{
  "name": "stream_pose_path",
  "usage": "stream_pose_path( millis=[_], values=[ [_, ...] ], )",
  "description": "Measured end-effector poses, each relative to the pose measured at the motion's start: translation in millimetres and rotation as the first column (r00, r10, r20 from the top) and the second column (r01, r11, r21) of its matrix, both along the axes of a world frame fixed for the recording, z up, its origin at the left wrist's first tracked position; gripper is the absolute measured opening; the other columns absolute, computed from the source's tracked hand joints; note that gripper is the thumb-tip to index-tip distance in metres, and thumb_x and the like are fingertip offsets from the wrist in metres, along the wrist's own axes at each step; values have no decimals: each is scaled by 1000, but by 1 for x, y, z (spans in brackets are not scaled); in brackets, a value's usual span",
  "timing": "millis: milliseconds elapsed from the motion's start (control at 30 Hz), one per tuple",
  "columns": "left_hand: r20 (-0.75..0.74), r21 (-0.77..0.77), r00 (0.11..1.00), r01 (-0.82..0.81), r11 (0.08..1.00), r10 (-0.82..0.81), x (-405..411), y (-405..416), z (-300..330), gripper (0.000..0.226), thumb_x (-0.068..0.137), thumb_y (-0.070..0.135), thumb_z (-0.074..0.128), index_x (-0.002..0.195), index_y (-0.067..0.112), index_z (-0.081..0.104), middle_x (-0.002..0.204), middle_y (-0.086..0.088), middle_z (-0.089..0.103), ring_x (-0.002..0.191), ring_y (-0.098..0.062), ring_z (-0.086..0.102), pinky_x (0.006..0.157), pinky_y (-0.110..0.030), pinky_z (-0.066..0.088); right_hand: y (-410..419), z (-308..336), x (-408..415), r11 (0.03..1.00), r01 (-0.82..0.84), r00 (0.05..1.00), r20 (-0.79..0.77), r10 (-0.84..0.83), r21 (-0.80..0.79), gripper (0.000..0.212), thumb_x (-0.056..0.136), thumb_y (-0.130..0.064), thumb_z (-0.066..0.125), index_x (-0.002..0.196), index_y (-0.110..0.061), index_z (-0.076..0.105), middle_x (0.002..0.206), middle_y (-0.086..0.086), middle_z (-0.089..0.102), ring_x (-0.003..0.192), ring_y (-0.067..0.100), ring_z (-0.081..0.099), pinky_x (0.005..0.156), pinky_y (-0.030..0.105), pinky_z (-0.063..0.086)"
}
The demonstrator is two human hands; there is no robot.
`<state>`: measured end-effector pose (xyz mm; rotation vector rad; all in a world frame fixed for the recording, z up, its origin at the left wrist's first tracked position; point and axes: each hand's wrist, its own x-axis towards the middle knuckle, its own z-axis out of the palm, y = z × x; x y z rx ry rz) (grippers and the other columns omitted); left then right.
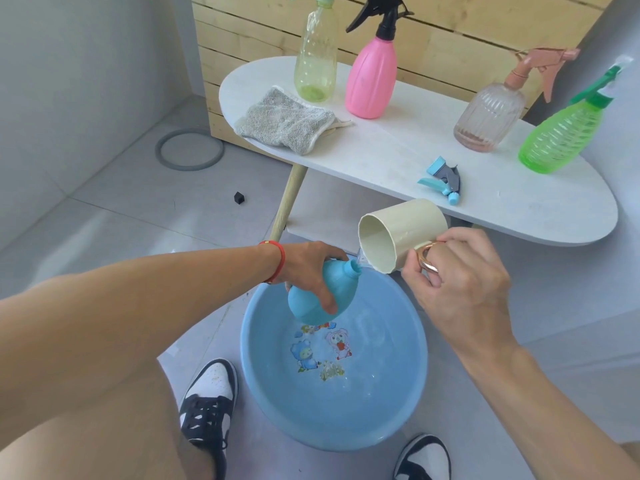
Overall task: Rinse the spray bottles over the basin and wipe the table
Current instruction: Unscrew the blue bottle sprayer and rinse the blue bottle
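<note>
My left hand (313,268) grips a blue bottle (317,299) with no spray head, tilted over the blue basin (273,386) on the floor. My right hand (457,282) holds a cream mug (403,233) by its rose-gold handle, tipped so water runs into the bottle's neck. The bottle's blue spray head (443,180) lies on the white table (381,157). A yellow-green bottle (316,60), a pink bottle (371,77), a clear pinkish bottle (490,116) and a green bottle (561,133) stand on the table. A grey cloth (287,121) lies at its left end.
The basin holds shallow water over cartoon prints. My two shoes (207,400) flank it. A grey ring (189,149) and a small black cube (239,198) lie on the tiled floor. A wooden slat panel (242,29) stands behind the table.
</note>
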<state>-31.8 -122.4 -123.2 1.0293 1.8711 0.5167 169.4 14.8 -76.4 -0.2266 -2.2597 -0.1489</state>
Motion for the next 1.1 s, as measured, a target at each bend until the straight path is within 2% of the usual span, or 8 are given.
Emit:
stream_pose_path(
  millis=[367,633,733,833,900,967,1033,1100],
  values=[
    [36,40,999,4,999,-6,0,0,-2,61,57,28,98,103,45,60,110,8,70,99,-19,71,78,-50,64,-3,2,-2,979,-51,999,-7,54,197,34,91,-6,67,60,-7,53,58,7,52,79,36,67,67,40,56],
    [20,65,1000,4,998,-5,1,-1,1,74,63,25,97,125,38,60,116,10,67,104,-16,68,83,-44,63,-4,3,0,968,-66,998,-4,69,243,31,91,-6,68,62,-5,56,63,8,57,84,36,69,65,40,56],
    [0,93,1000,14,996,-14,0,-1,2,74,64,23,96,127,37,59,116,11,66,104,-13,66,83,-35,62,2,-1,1,991,-38,998,-45,45,130,33,92,-9,67,61,-6,57,61,6,58,85,35,68,70,36,55],
    [-3,115,1000,2,993,-2,-3,-1,1,70,64,22,95,122,39,60,112,12,65,101,-13,66,73,-27,59,8,-4,3,979,80,995,-39,-89,-188,41,90,-10,66,54,-14,46,53,0,51,78,28,60,63,30,42],
    [-9,129,1000,-2,992,4,-4,-1,0,68,64,21,95,119,39,60,111,12,64,100,-12,66,70,-25,57,13,-2,4,878,208,977,57,-203,-431,46,86,-16,64,54,-18,30,48,0,36,64,27,45,55,33,29],
    [-15,144,1000,-13,989,16,-6,-1,-1,67,62,20,95,117,40,60,112,12,64,102,-14,65,72,-28,59,22,-10,5,696,341,939,195,-283,-632,47,87,-25,61,54,-12,30,50,7,29,59,31,31,52,39,28],
    [-8,153,999,-34,988,36,-8,-1,-2,68,61,21,96,114,42,60,114,11,64,104,-16,66,78,-36,62,30,-28,5,434,412,909,331,-253,-801,47,88,-34,61,55,-3,50,51,15,50,60,40,48,57,42,47],
    [1,165,998,-58,985,59,-10,-1,-2,68,60,21,96,113,41,60,114,9,65,104,-18,66,82,-43,63,29,-55,5,185,452,891,433,-134,-873,46,91,-40,60,61,-5,66,61,12,69,67,36,67,71,47,57]
  ],
)
